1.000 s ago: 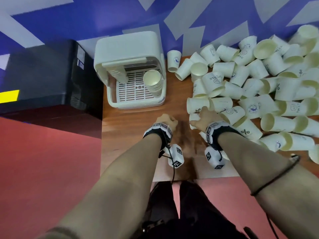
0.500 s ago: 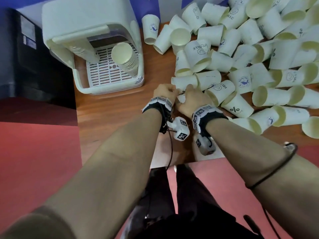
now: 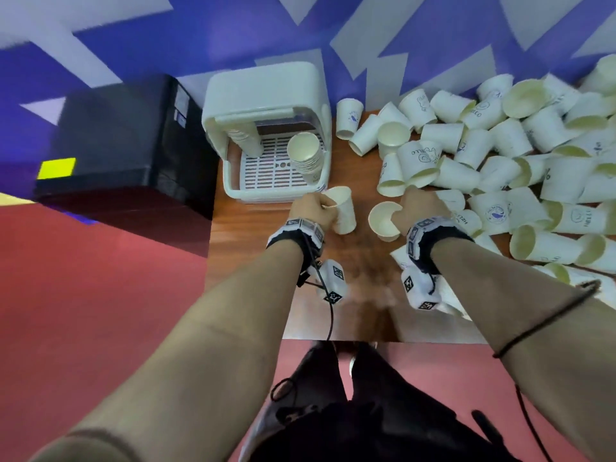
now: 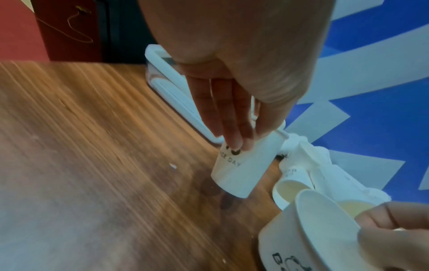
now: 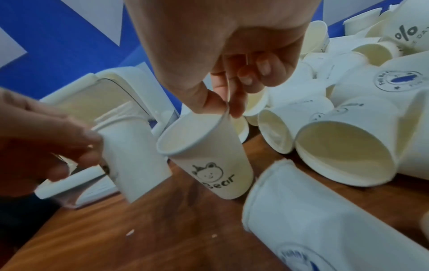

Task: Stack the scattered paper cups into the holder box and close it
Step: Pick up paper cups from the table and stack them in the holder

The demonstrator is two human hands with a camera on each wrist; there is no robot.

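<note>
My left hand (image 3: 313, 211) grips a white paper cup (image 3: 343, 210) just in front of the holder box (image 3: 266, 98); in the left wrist view its fingers (image 4: 227, 119) wrap the cup (image 4: 243, 165), printed "NICE DAY". My right hand (image 3: 420, 208) pinches the rim of a second cup (image 3: 383, 220), mouth up, with thumb inside and fingers outside; it is the "Bear" cup (image 5: 209, 161) in the right wrist view. Both cups hang above the wooden table (image 3: 260, 248). The box stands open with a stack of cups (image 3: 305, 155) on its slotted tray and a second stack (image 3: 241, 140) at its left.
A heap of several scattered paper cups (image 3: 493, 168) covers the table's right half. One cup (image 3: 348, 118) stands upright by the box's right side. A black cabinet (image 3: 126, 145) stands left of the table. The blue and white wall runs behind.
Both hands were together at the edge of the heap. Now they have parted, each holding one cup, and the left hand has moved toward the box. The head camera has tilted up.
</note>
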